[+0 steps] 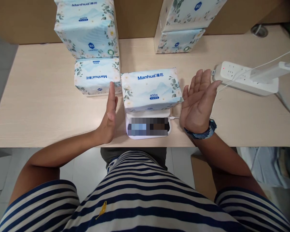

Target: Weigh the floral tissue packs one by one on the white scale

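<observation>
A light-blue Manhua tissue pack (151,88) lies on a small white scale (148,127) near the front edge of the wooden desk (38,106). My left hand (109,117) stands edge-on just left of the pack, fingers straight and together, not touching it. My right hand (198,98) is just right of the pack, palm up toward me, fingers spread, holding nothing. A blue band sits on my right wrist.
Two stacked tissue packs (91,45) stand at the back left, and another stack (183,25) at the back right. A white power strip (246,79) with a plugged-in adapter and cables lies at the right. A thin cable runs from the scale toward it.
</observation>
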{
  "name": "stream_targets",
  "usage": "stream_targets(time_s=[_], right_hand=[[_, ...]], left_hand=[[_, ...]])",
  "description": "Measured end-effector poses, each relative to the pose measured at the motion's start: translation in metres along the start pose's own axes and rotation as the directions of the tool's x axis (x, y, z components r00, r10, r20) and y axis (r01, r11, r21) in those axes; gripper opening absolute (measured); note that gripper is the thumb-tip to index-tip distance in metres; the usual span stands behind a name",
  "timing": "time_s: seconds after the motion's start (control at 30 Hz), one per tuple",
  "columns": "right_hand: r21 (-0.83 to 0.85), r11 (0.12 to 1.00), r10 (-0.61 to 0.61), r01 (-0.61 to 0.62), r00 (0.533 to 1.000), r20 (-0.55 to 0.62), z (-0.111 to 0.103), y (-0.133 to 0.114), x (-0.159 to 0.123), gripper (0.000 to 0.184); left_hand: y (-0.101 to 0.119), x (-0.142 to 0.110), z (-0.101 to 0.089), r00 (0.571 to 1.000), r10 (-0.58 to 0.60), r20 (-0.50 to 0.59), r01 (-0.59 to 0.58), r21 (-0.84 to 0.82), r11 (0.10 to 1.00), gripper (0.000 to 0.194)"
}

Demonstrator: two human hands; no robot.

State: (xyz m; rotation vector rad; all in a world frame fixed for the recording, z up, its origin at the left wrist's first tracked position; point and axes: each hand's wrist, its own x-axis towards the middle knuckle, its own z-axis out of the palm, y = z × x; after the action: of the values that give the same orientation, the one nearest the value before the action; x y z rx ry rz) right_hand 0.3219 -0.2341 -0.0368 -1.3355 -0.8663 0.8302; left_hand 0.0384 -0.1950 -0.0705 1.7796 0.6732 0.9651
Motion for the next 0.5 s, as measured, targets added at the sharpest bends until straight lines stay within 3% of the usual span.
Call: stream_targets(time_s=[0.27,0.5], right_hand=[[-0.042,0.996,-0.076,0.075,0.997,-0.006,-0.007,0.015,0.004,0.085],[0.032,0.999,0.002,0.000,0.998,-0.064,0.001,0.003,0.002,0.117]], left_hand=[[-0.002,0.000,-0.002,1.000,0.020,0.005,-0.020,0.003,1.000,0.088],[0.000,0.000,-0.001,1.000,0.007,0.005,-0.007,0.004,1.000,0.085]])
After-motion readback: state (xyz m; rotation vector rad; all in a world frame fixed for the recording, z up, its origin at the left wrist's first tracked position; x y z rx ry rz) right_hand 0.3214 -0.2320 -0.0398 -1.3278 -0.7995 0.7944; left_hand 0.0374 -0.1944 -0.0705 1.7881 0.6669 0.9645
